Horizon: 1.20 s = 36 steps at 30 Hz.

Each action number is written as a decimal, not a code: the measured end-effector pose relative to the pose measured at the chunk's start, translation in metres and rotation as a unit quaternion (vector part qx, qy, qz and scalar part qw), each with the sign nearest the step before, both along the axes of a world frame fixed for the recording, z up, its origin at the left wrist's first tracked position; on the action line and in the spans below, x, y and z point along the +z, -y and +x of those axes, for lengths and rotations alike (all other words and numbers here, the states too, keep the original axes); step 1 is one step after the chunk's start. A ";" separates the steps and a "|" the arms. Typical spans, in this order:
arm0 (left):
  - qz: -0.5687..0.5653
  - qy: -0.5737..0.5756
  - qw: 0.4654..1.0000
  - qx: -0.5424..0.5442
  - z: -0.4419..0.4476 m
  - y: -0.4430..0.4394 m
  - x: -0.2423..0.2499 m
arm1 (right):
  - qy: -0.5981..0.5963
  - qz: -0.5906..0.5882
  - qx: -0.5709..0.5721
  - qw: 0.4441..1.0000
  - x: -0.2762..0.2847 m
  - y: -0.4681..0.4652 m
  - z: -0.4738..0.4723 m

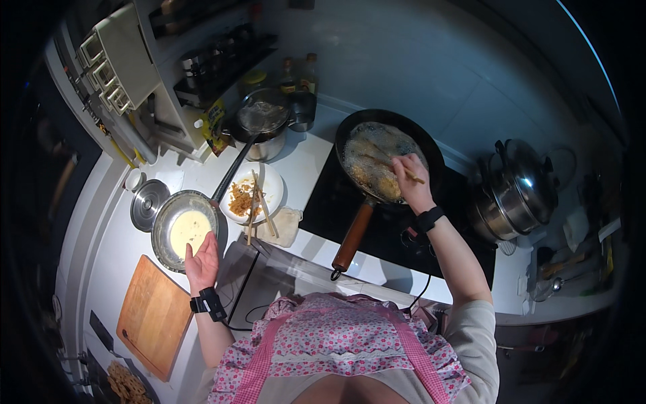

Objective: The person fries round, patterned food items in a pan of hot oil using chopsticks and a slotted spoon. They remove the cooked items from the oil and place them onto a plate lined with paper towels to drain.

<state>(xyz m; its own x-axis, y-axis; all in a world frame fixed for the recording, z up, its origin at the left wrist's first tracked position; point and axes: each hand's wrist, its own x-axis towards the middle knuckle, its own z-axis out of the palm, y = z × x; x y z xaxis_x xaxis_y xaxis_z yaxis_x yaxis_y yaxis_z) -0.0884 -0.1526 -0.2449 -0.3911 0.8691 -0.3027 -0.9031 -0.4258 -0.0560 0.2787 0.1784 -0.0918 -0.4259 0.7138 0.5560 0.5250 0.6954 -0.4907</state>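
Observation:
My right hand grips wooden chopsticks, whose tips are in the bubbling oil of a dark wok. Golden-brown pieces of food lie in the oil near that hand. The wok has a brown wooden handle and sits on a black cooktop. At the left, my left hand is palm up with thumb and fingers apart, at the near rim of a metal bowl or pan. Pale yellow batter lies inside it. Whether the fingers touch the rim is hard to tell.
Shredded brown food and chopsticks lie on a white plate, beside a folded cloth. A wooden cutting board lies near left. A steel pot stands behind; a lidded steamer pot stands right.

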 end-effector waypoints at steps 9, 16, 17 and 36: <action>-0.018 0.008 1.000 0.010 -0.003 0.004 -0.005 | -0.287 -0.203 -0.043 0.935 0.008 -0.023 0.051; 0.000 0.008 1.000 -0.020 -0.004 -0.010 -0.002 | -0.312 -0.288 -0.023 0.905 0.014 -0.017 0.045; 0.001 0.008 1.000 -0.021 -0.004 -0.011 -0.002 | -0.299 -0.297 -0.016 0.907 0.015 -0.015 0.040; -0.043 0.012 0.999 0.022 -0.004 0.003 0.000 | -0.170 -0.198 0.004 0.965 0.010 -0.026 0.047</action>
